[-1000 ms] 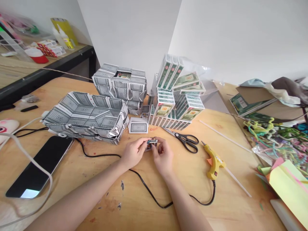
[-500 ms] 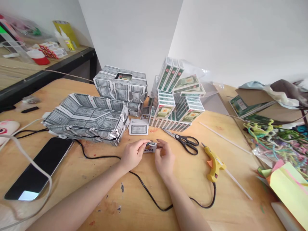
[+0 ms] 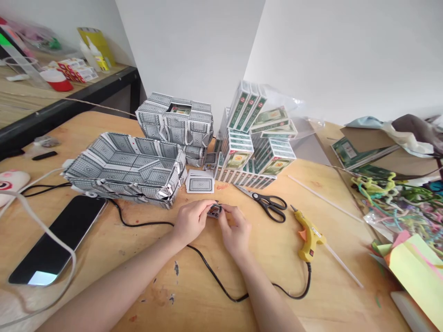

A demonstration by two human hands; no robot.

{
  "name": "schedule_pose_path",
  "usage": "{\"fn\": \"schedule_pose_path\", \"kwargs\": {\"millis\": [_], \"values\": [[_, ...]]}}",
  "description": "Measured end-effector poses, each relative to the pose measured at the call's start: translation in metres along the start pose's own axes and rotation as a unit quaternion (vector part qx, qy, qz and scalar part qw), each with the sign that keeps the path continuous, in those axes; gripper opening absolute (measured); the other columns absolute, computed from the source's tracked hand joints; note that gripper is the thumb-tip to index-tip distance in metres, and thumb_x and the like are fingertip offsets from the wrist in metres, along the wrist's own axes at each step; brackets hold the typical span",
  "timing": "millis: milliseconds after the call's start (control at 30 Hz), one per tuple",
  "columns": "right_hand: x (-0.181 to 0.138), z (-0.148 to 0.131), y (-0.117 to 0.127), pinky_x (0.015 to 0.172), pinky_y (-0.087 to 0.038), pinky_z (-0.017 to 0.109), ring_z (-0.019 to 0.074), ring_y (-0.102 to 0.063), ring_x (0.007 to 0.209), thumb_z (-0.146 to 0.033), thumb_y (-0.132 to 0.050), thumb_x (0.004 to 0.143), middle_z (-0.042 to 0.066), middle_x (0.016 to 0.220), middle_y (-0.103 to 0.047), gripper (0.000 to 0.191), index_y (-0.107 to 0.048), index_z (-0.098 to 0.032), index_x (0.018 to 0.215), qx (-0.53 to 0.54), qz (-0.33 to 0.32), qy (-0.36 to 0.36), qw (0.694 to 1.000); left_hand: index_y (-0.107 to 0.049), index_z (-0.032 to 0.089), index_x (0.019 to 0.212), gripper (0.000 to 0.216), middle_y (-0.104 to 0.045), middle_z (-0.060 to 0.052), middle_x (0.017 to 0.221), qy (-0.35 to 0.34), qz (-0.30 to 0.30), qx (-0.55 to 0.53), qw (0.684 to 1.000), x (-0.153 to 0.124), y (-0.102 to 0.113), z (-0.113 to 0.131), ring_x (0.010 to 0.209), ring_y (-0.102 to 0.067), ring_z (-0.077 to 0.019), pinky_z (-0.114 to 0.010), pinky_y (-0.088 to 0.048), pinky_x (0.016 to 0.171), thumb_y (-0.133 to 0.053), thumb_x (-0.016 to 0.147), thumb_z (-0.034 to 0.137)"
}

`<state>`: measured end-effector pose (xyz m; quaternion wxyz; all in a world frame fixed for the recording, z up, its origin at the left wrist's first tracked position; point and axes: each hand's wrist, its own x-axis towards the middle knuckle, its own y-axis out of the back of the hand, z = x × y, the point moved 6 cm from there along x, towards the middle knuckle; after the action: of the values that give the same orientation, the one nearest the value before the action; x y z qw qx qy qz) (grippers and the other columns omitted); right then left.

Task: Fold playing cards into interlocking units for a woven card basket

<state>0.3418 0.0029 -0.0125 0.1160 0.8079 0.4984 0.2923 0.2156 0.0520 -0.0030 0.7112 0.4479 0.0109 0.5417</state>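
My left hand (image 3: 191, 222) and my right hand (image 3: 234, 229) meet over the wooden table (image 3: 277, 276), and together they pinch a small folded playing card (image 3: 214, 211) between the fingertips. Just beyond them lies a short stack of playing cards (image 3: 200, 183), backs up. A long tray built from folded cards (image 3: 124, 168) stands to the left, with a taller card-built box (image 3: 176, 121) behind it. Several green card packs (image 3: 256, 145) are piled at the back centre.
Black scissors (image 3: 267, 203) and a yellow glue gun (image 3: 309, 233) lie to the right; its black cable (image 3: 207, 267) runs under my wrists. A phone (image 3: 58, 237) lies at left. Pipe cleaners (image 3: 394, 198) and coloured paper (image 3: 415, 267) crowd the right edge.
The folded card has been turned and pressed smaller between my fingertips. Both hands stay in the same place; the view has shifted slightly.
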Motion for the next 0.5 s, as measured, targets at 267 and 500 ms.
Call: {"fn": "schedule_pose_path", "kwargs": {"millis": [267,500], "values": [[-0.0017,0.0059,-0.0005,0.066,-0.047,0.03,0.0177,-0.06,0.072,-0.021,-0.05,0.077,0.004,0.079,-0.067,0.017,-0.064,-0.021,0.086,-0.017,0.017,-0.024,0.999,-0.06,0.02,0.095,0.022,-0.07,-0.002,0.085,-0.001,-0.001,0.0,1.0,-0.0022,-0.0024,0.0004,0.075,-0.065,-0.0136,-0.023,-0.05,0.07,-0.041,0.086,0.018],[0.0042,0.0022,-0.0033,0.072,-0.049,0.031,0.0182,-0.061,0.08,-0.025,-0.048,0.081,0.005,0.087,-0.067,0.022,-0.064,-0.02,0.095,0.133,-0.056,-0.069,0.987,-0.06,0.019,0.096,0.022,-0.069,-0.003,0.087,0.049,0.007,-0.02,0.999,-0.0001,-0.0009,-0.0087,0.074,-0.064,-0.0128,-0.022,-0.05,0.07,-0.041,0.085,0.019]]}}
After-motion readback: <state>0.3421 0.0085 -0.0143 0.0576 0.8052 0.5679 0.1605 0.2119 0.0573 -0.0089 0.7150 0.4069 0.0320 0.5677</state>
